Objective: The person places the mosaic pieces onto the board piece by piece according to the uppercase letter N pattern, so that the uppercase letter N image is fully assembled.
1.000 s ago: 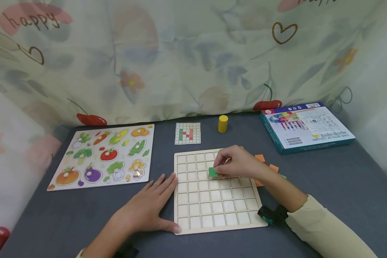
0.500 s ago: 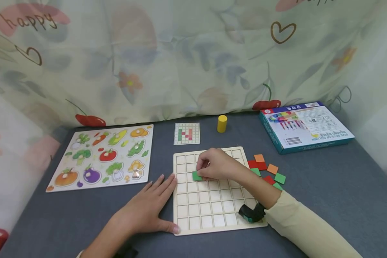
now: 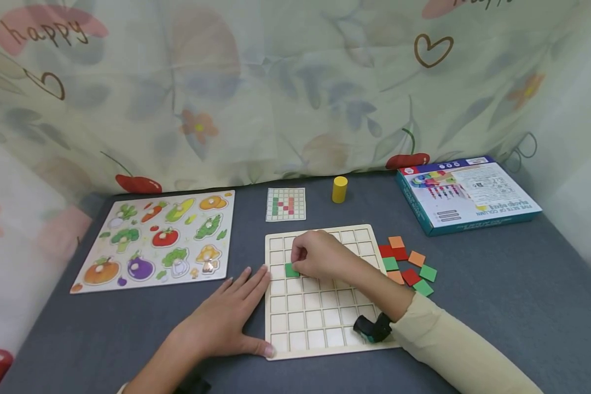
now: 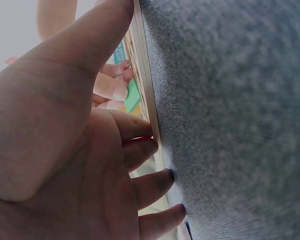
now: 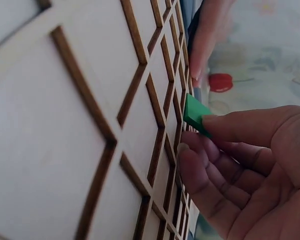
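Note:
A pale wooden grid board (image 3: pixel 325 317) lies on the table, its square cells bare where they show. My right hand (image 3: pixel 320 254) is over its upper left part and pinches a green square tile (image 3: pixel 291 270) between thumb and fingers. In the right wrist view the tile (image 5: pixel 196 115) is tilted, one edge right at the grid ridges. My left hand (image 3: pixel 226 314) lies spread beside the board's left edge, its thumb and fingertips at the rim. The left wrist view shows its straight fingers (image 4: pixel 152 190) along the board's side, with the green tile (image 4: pixel 133 95) beyond.
Several red, orange and green tiles (image 3: pixel 428 272) lie right of the board. Behind it are a small pattern card (image 3: pixel 286 215) and a yellow cylinder (image 3: pixel 340 190). A vegetable picture board (image 3: pixel 148 262) lies at left, a flat box (image 3: pixel 473 197) at back right.
My right hand has carried the green tile leftward across the board, to near its left edge. The loose tiles on the right now show more fully. My left hand has stayed in place.

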`<state>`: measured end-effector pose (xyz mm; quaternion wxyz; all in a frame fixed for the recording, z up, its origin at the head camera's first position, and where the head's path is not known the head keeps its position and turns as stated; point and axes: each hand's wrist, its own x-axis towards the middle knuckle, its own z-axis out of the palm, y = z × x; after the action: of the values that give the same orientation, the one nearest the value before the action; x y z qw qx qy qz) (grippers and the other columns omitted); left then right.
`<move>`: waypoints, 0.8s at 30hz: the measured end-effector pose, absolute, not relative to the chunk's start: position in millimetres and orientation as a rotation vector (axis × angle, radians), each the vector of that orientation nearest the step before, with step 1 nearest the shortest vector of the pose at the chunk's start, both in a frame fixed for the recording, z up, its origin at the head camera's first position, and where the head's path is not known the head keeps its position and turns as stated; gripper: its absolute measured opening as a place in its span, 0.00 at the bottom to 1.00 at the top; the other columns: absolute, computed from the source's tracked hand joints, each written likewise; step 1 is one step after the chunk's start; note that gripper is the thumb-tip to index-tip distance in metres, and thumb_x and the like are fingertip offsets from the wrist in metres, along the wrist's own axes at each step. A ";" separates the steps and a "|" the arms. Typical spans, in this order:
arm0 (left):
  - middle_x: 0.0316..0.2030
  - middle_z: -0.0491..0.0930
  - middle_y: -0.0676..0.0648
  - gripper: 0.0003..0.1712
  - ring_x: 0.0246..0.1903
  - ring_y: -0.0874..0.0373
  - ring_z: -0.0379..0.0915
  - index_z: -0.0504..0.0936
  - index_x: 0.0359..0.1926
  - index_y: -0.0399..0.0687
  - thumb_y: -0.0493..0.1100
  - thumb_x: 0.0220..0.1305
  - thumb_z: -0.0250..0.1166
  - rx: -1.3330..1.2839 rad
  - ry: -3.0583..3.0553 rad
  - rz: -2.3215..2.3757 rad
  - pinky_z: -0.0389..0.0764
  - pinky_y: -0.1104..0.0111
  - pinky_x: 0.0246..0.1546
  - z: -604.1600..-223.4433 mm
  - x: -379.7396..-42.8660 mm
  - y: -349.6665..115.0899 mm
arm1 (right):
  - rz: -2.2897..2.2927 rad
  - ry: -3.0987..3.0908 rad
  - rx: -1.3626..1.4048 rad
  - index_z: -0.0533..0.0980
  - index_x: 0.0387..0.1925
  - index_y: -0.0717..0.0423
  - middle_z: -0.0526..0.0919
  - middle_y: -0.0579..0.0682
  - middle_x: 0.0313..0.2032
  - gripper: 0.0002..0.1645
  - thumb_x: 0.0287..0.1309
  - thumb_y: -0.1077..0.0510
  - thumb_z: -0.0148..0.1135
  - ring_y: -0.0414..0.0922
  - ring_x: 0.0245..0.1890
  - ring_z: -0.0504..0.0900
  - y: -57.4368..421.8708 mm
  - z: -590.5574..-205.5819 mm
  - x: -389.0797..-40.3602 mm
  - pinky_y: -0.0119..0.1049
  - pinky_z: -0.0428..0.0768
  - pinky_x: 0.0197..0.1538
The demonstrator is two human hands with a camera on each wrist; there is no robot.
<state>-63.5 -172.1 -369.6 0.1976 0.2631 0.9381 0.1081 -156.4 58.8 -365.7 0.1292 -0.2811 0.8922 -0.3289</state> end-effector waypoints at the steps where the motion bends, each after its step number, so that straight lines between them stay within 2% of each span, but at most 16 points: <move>1: 0.79 0.44 0.50 0.73 0.77 0.45 0.38 0.48 0.80 0.48 0.85 0.44 0.61 0.737 2.627 0.307 0.50 0.42 0.70 -369.5 -63.6 -172.0 | -0.947 2.604 -0.813 0.80 0.22 0.50 0.77 0.41 0.20 0.11 0.54 0.64 0.73 0.39 0.24 0.73 58.4 -365.1 -155.7 0.34 0.73 0.32; 13: 0.79 0.44 0.50 0.74 0.77 0.45 0.38 0.48 0.80 0.49 0.85 0.43 0.62 0.726 2.621 0.286 0.49 0.42 0.70 -369.4 -64.3 -171.4 | -0.805 2.676 -0.870 0.84 0.30 0.52 0.75 0.41 0.21 0.06 0.56 0.66 0.69 0.40 0.26 0.73 55.5 -368.9 -143.6 0.36 0.73 0.34; 24: 0.79 0.44 0.50 0.74 0.77 0.45 0.38 0.48 0.80 0.48 0.85 0.43 0.61 0.729 2.629 0.278 0.49 0.42 0.70 -372.0 -64.6 -171.5 | -0.928 2.647 -0.909 0.84 0.38 0.51 0.75 0.39 0.23 0.11 0.55 0.68 0.67 0.38 0.24 0.73 57.6 -367.1 -131.3 0.35 0.73 0.31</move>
<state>-64.6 -171.5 -372.0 0.1982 0.2606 0.9397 0.0994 -131.3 57.6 -367.1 0.0964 -0.3069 0.8935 -0.3132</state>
